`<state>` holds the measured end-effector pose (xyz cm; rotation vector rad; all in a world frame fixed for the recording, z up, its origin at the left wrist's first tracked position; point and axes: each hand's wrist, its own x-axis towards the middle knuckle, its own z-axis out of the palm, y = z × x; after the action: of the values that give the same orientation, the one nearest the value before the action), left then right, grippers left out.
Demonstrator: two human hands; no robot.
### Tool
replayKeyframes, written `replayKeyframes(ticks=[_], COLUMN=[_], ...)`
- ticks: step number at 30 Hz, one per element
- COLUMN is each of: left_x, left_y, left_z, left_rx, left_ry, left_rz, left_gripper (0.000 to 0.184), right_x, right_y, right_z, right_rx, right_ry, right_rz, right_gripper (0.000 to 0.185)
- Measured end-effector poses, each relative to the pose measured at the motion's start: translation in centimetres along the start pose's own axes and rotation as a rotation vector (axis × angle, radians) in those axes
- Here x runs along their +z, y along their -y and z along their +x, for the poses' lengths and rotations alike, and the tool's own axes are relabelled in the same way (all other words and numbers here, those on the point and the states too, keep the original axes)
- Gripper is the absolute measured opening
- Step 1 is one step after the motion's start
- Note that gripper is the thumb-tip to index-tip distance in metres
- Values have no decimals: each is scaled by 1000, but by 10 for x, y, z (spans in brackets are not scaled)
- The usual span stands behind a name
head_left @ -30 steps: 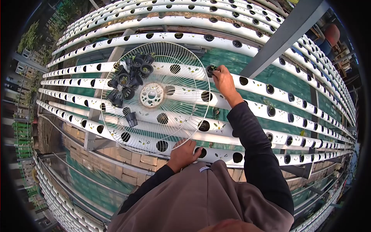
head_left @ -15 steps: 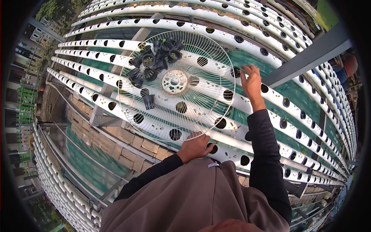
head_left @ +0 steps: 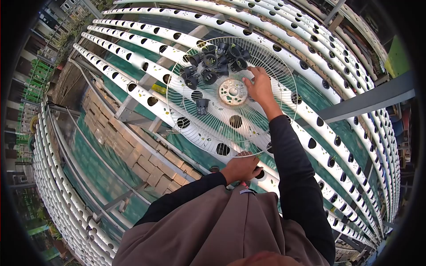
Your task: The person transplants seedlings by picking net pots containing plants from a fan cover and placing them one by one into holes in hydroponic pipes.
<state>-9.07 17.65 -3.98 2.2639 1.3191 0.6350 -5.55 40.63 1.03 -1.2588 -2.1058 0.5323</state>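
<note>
A round white wire fan guard (head_left: 278, 116) with a perforated hub lies over the white pipes. My left hand (head_left: 241, 169) is closed on its near rim; the fingertips are partly hidden. My right hand (head_left: 261, 91) is over the guard, right of the hub, its thumb and forefinger apart with nothing visible between them. Its fingertips are close to a cluster of black net pots (head_left: 215, 66) resting on the guard's far left part. Some of the pots hold small green seedlings. One separate net pot (head_left: 202, 106) sits left of the hub.
Rows of white pipes (head_left: 151, 101) with round dark holes run all around, some holes with small plants. A grey metal beam (head_left: 359, 105) slants in from the right. Below are green sheeting (head_left: 177, 146) and brick paving (head_left: 133, 153).
My right hand has moved left, from a pipe hole beyond the guard's right edge to over the guard near the pots. The view has shifted; my left hand stays at the rim.
</note>
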Motion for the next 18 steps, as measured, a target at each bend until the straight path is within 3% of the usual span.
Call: replayKeyframes(ticks=[5,11,17,18], left_x=[0,0,-4,-3], left_y=[2,2,-1,-1], left_z=[-1,1,3,3], left_rx=[28,6,22,5], left_ry=[-24,25,15,2], left_rz=[-23,-53,-5,18], left_gripper=[30,32,31,30], right_x=[35,39,-26,-45], right_y=[-16,-14,-15,-16], right_z=[16,25,9,2], right_rx=[60,113,89,182], right_ry=[-47,-88,-103,-83], right_rz=[24,258,373,411], right_gripper=[40,24,21,22])
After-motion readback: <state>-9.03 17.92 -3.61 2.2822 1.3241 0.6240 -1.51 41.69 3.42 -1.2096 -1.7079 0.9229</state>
